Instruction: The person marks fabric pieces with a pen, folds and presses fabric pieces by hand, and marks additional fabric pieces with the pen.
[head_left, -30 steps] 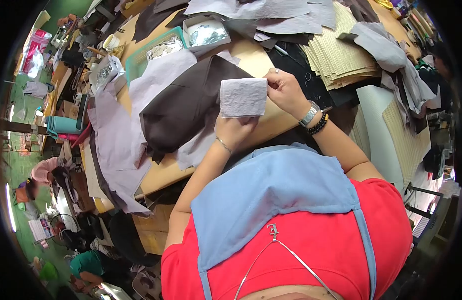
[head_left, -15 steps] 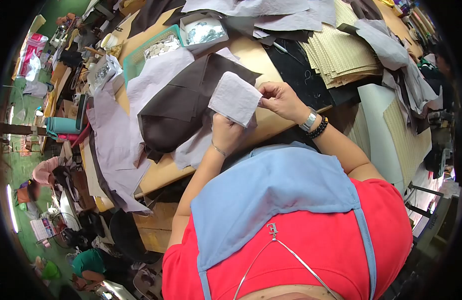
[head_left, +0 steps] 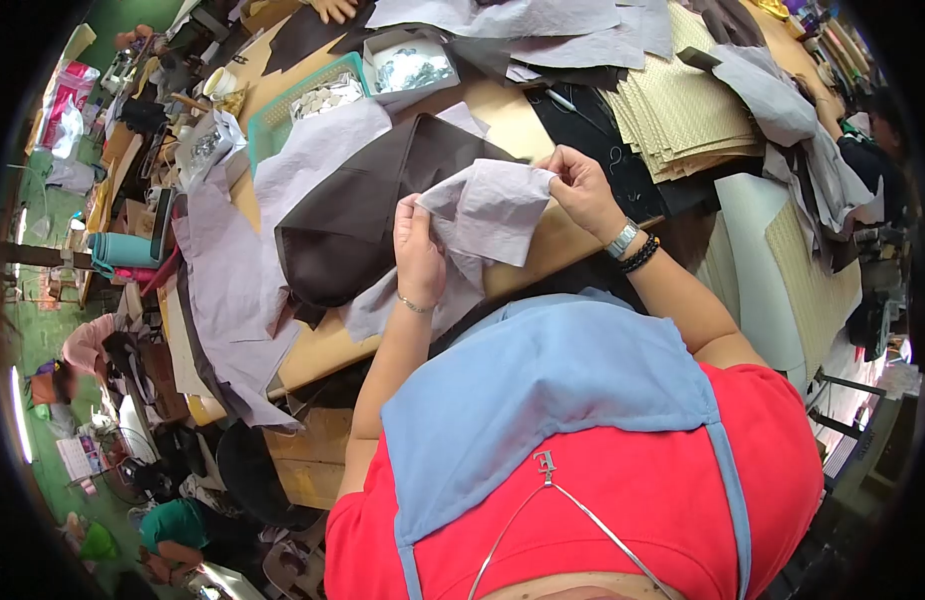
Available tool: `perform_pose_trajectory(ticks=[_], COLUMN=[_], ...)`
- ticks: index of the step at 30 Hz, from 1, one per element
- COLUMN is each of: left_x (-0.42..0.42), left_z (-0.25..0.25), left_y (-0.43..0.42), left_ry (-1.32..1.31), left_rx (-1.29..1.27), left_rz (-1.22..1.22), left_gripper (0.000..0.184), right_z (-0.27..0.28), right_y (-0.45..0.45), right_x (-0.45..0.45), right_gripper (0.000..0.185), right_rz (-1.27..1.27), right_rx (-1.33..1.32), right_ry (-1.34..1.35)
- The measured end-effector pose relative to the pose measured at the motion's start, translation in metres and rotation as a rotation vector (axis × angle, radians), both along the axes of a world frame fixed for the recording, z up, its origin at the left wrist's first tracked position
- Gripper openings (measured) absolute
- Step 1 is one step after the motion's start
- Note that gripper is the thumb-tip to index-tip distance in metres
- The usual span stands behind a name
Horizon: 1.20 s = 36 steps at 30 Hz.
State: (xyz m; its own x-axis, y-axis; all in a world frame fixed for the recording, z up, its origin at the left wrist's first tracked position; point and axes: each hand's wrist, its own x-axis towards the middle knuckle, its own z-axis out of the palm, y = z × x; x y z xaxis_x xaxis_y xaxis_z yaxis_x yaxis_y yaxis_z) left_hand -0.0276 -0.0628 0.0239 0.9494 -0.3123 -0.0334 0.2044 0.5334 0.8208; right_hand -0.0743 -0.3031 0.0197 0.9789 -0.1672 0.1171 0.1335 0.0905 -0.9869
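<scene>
My left hand (head_left: 419, 255) pinches one upper corner of a pale lilac-grey fabric piece (head_left: 497, 210). At the opposite corner, my right hand (head_left: 584, 197) grips the same fabric between thumb and fingers. The piece hangs between both hands, with a squarish folded or layered part on it. Behind and to the left of it lies a dark brown panel (head_left: 347, 225) with seams, partly covered by the fabric. More pale fabric (head_left: 232, 270) spreads on the table left of my hands.
A teal basket (head_left: 265, 135) of small pale pieces and a white box (head_left: 444, 80) of shiny parts stand at the back of the wooden table (head_left: 332, 350). Woven cream sheets (head_left: 682, 110) are stacked right. Another person's hand (head_left: 332, 10) shows at the top edge.
My left hand has moved left and up to a corner of the fabric, which is now stretched between both hands. My right hand has shifted slightly right. Another person's hand has appeared at the top.
</scene>
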Motion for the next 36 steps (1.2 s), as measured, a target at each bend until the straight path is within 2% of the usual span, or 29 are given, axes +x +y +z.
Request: perform_pose_trajectory(ticks=[1, 2, 3, 4, 5, 6, 7, 8, 9, 10, 11, 12, 14, 16, 17, 20, 21, 22, 23, 24, 25, 27, 28, 30, 32, 33, 36], left_x=[-0.003, -0.010, -0.014, -0.011, -0.007, -0.007, -0.012, -0.012, -0.011, -0.010, -0.012, -0.005, 0.001, 0.005, 0.007, -0.003, -0.004, -0.016, -0.021, -0.023, -0.025, -0.019, -0.015, -0.003, 0.006, 0.012, 0.011], left_z=[0.005, 0.011, 0.017, 0.008, -0.010, -0.006, 0.003, 0.002, 0.002, 0.003, 0.004, 0.007, 0.012, 0.020, 0.022, 0.023, 0.012, 0.029, 0.037, 0.035, 0.033, 0.009, 0.004, 0.001, 0.005, -0.002, 0.027], left_y=[-0.002, -0.006, -0.010, -0.010, -0.009, -0.011, -0.013, -0.011, -0.008, -0.006, -0.005, 0.002, 0.004, 0.009, 0.012, 0.020, 0.016, 0.014, 0.007, 0.002, -0.003, -0.005, -0.001, 0.021, 0.041, 0.045, 0.056], left_ry=[0.040, 0.079, 0.116, -0.005, -0.125, -0.243, -0.178, -0.272, -0.365, -0.460, -0.377, -0.388, -0.151, 0.048, 0.147, -0.058, -0.307, -0.554, -0.699, -0.753, -0.806, -0.734, -0.571, -0.255, -0.112, -0.038, -0.068], left_rx=[0.019, 0.038, 0.057, 0.111, 0.166, 0.222, 0.229, 0.268, 0.308, 0.346, 0.268, 0.333, 0.250, 0.192, 0.161, 0.183, 0.385, 0.680, 0.799, 0.826, 0.854, 0.734, 0.584, 0.300, 0.225, 0.164, 0.285], left_rz=[0.017, 0.034, 0.052, 0.062, 0.071, 0.080, 0.072, 0.101, 0.129, 0.157, 0.164, 0.160, 0.080, -0.021, -0.069, -0.181, -0.172, -0.163, -0.089, -0.040, 0.012, 0.066, 0.025, -0.071, 0.044, 0.191, 0.268], left_gripper=[0.011, 0.011, 0.011, 0.011, 0.011, 0.011, 0.010, 0.010, 0.011, 0.011, 0.014, 0.015, 0.016, 0.012, 0.014, 0.037, 0.061, 0.071, 0.072, 0.070, 0.067, 0.055, 0.050, 0.042, 0.035, 0.031, 0.032], right_z=[-0.004, -0.012, 0.005, 0.022, 0.036, 0.043, 0.048, 0.052, 0.056, 0.053, 0.048, 0.040, 0.030, 0.037, 0.044, 0.052, 0.048, 0.047, 0.046, 0.047, 0.055, 0.058, 0.063, 0.087, 0.110, 0.125, 0.195], right_y=[-0.006, -0.005, 0.010, 0.022, 0.027, 0.030, 0.033, 0.034, 0.033, 0.035, 0.038, 0.043, 0.048, 0.031, 0.031, 0.028, 0.028, 0.025, 0.023, 0.021, 0.019, 0.018, 0.018, 0.016, 0.022, 0.032, 0.083], right_x=[0.003, 0.002, -0.002, -0.005, -0.006, -0.007, -0.008, -0.009, -0.006, -0.006, -0.006, -0.006, 0.002, 0.016, 0.015, 0.015, 0.015, 0.014, 0.013, 0.013, 0.013, 0.021, 0.029, 0.055, 0.089, 0.101, 0.126], right_gripper=[0.016, 0.020, 0.025, 0.030, 0.044, 0.046, 0.048, 0.050, 0.044, 0.040, 0.035, 0.031, 0.024, 0.027, 0.029, 0.032, 0.036, 0.037, 0.038, 0.039, 0.035, 0.030, 0.028, 0.019, 0.016, 0.015, 0.017], right_rz=[0.069, 0.008, -0.053, -0.116, -0.141, -0.104, -0.067, -0.030, 0.104, 0.117, 0.126, 0.132, 0.024, 0.104, 0.039, 0.039, 0.039, 0.065, 0.092, 0.119, 0.118, 0.161, 0.181, 0.134, 0.188, 0.194, 0.297], right_rx=[-0.121, -0.277, -0.430, -0.581, -0.778, -0.835, -0.892, -0.948, -0.777, -0.415, -0.056, 0.302, 0.375, 0.147, -0.004, -0.279, -0.239, -0.221, -0.204, -0.187, -0.305, -0.311, -0.313, -0.643, -0.861, -0.967, -1.335], right_ry=[0.119, -0.016, -0.156, -0.297, -0.457, -0.485, -0.510, -0.534, -0.483, -0.382, -0.275, -0.162, -0.170, 0.013, 0.076, -0.184, -0.251, -0.236, -0.224, -0.213, -0.153, -0.174, -0.190, -0.432, -0.540, -0.518, -0.373])
